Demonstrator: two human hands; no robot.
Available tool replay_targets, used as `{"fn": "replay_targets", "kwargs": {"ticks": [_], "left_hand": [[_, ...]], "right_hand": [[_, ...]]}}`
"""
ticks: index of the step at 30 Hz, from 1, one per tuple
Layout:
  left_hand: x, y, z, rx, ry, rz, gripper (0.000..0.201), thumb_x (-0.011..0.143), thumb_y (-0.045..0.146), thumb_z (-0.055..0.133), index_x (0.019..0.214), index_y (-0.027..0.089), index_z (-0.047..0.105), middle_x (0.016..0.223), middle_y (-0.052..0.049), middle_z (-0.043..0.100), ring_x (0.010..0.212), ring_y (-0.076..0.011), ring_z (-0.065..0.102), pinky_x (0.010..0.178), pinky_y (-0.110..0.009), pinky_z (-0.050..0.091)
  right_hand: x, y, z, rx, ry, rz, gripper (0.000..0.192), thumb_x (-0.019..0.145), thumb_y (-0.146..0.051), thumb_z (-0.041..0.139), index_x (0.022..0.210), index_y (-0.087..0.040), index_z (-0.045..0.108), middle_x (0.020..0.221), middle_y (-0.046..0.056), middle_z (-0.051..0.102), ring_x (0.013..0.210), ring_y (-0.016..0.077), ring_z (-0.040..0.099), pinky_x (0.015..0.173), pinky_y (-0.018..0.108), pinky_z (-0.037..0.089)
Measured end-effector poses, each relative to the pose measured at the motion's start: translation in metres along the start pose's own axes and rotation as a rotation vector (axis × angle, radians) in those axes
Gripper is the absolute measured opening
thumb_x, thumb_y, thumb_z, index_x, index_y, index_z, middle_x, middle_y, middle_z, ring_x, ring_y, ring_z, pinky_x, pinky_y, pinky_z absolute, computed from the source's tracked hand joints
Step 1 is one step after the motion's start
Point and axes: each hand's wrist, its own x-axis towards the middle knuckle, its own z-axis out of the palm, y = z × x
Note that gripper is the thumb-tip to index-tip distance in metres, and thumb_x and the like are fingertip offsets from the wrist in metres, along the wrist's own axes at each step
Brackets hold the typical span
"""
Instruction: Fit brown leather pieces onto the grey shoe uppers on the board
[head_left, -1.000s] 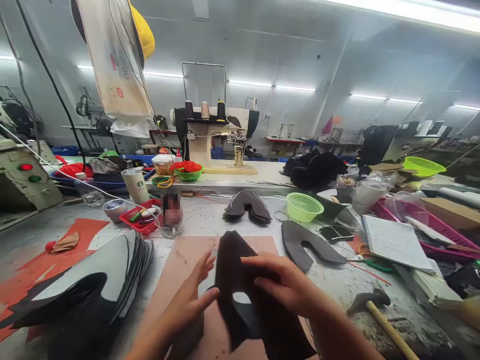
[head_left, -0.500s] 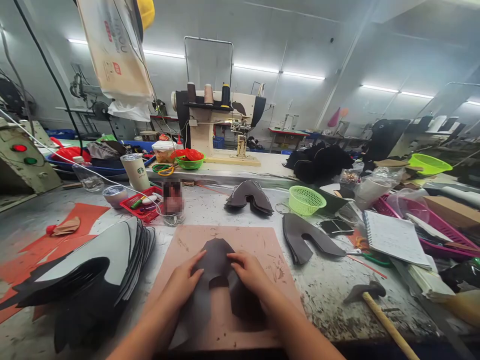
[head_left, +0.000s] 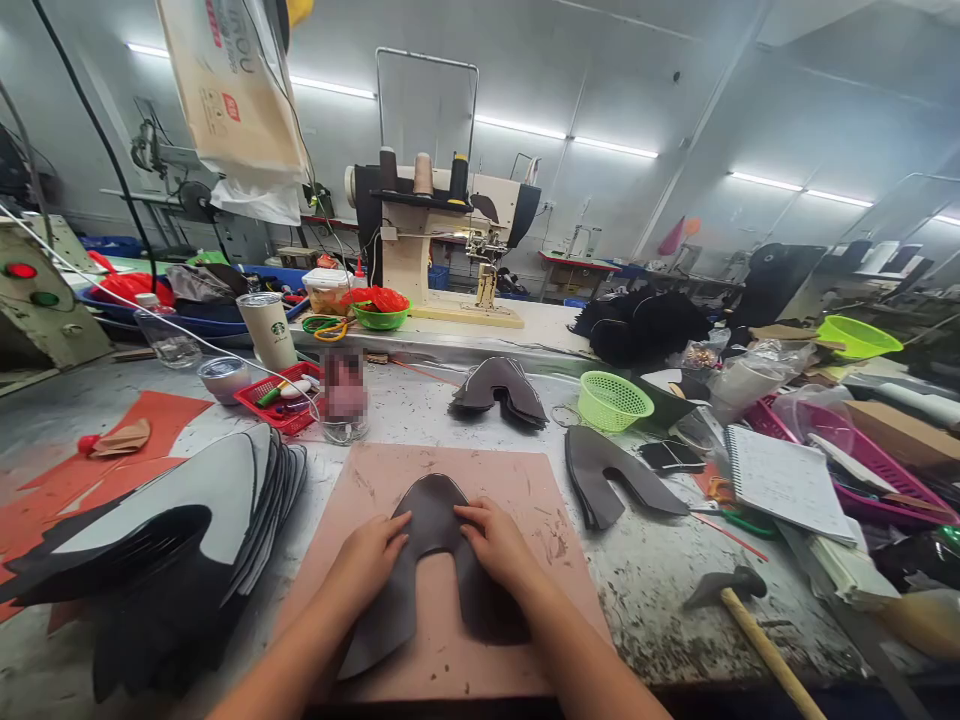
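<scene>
A dark grey U-shaped piece, which looks like a shoe upper, lies on a pink board with its rounded end away from me. My left hand grips its left side near the curve, thumb and fingers close together. On the opposite side, my right hand pinches the piece, its fingertips on the upper surface. Parts of the two legs are behind my forearms. To the right, a similar dark piece rests on the table, and a small stack of such pieces sits beyond the board.
A thick pile of black and white-faced pieces stands at the left. A hammer lies at the right, near a spiral notebook. Behind are a green basket, a red tray and a sewing machine.
The U-shaped piece's far edge was uneven and angular; now it is smoothly rounded and the piece lies flatter. Both hands stay at its sides. The camera view has shifted slightly.
</scene>
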Motion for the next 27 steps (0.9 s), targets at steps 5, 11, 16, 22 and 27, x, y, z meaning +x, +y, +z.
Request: {"fn": "replay_targets", "kwargs": {"ticks": [5,11,16,22,27], "left_hand": [[0.001,0.001,0.001,0.125,-0.019,0.002,0.035,0.082,0.018,0.040,0.115,0.019,0.053,0.093,-0.005,0.062,0.089,-0.0145,0.057,0.079,-0.020,0.042],[0.003,0.004,-0.006,0.246,-0.046,0.044,0.035,0.081,0.017,0.041,0.113,0.018,0.054,0.095,-0.007,0.062,0.088,-0.0162,0.058,0.078,-0.024,0.044],[0.025,0.026,-0.008,0.367,-0.027,0.214,0.022,0.076,0.020,0.049,0.092,0.021,0.064,0.111,-0.008,0.054,0.103,-0.0231,0.050,0.084,-0.033,0.042],[0.040,0.049,0.021,0.457,0.030,0.332,0.033,0.083,0.026,0.043,0.115,0.023,0.050,0.118,-0.011,0.050,0.109,-0.0261,0.044,0.082,-0.038,0.043],[0.039,0.050,0.029,0.508,0.026,0.351,0.037,0.086,0.028,0.036,0.121,0.021,0.045,0.124,-0.013,0.044,0.113,-0.0295,0.038,0.083,-0.040,0.042]], "right_hand": [[-0.001,-0.001,0.000,-0.013,-0.009,0.016,0.034,0.074,-0.012,0.047,0.104,-0.017,0.062,0.098,0.007,0.058,0.095,0.0176,0.055,0.088,0.029,0.040],[0.000,0.001,0.002,-0.060,-0.010,0.032,0.035,0.073,-0.012,0.047,0.105,-0.016,0.062,0.099,0.007,0.056,0.095,0.0173,0.054,0.088,0.028,0.040],[0.004,-0.001,0.004,-0.098,0.025,0.005,0.033,0.072,-0.010,0.046,0.098,-0.018,0.065,0.095,0.007,0.057,0.090,0.0162,0.056,0.086,0.028,0.042],[-0.029,0.003,-0.010,0.015,0.091,0.131,0.027,0.068,-0.012,0.051,0.090,-0.018,0.065,0.088,0.006,0.063,0.086,0.0190,0.058,0.083,0.034,0.045],[-0.085,0.015,-0.020,0.260,0.122,0.428,0.020,0.068,-0.024,0.052,0.083,-0.016,0.062,0.070,0.003,0.063,0.061,0.0162,0.058,0.052,0.028,0.050]]}}
